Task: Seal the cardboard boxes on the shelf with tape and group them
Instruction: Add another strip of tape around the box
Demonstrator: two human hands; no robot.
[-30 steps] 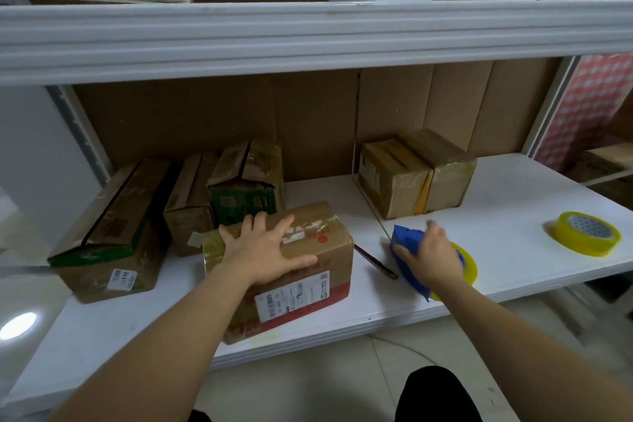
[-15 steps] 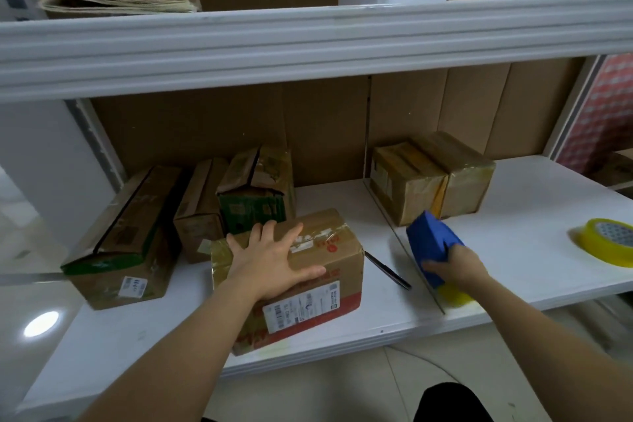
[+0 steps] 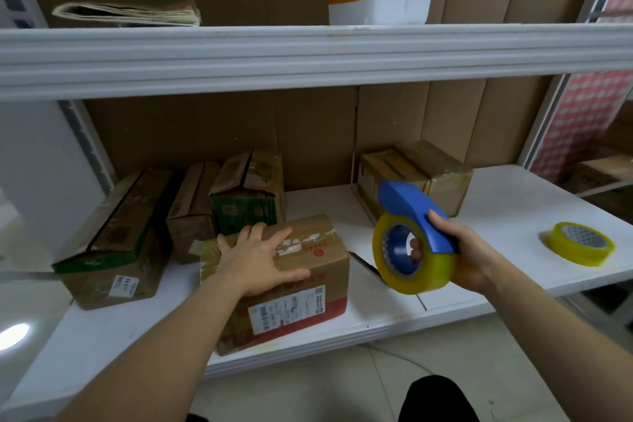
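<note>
The left hand (image 3: 260, 259) lies flat, fingers spread, on the front cardboard box (image 3: 291, 288); right of the box, the right hand (image 3: 455, 250) grips the tape dispenser (image 3: 411, 236). Light pressure could let the box slide during taping.

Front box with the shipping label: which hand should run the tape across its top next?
Right. The right hand grips the blue tape dispenser, lifted off the shelf beside the front box. The left hand lies flat on the box top, probably steadying it.
</note>
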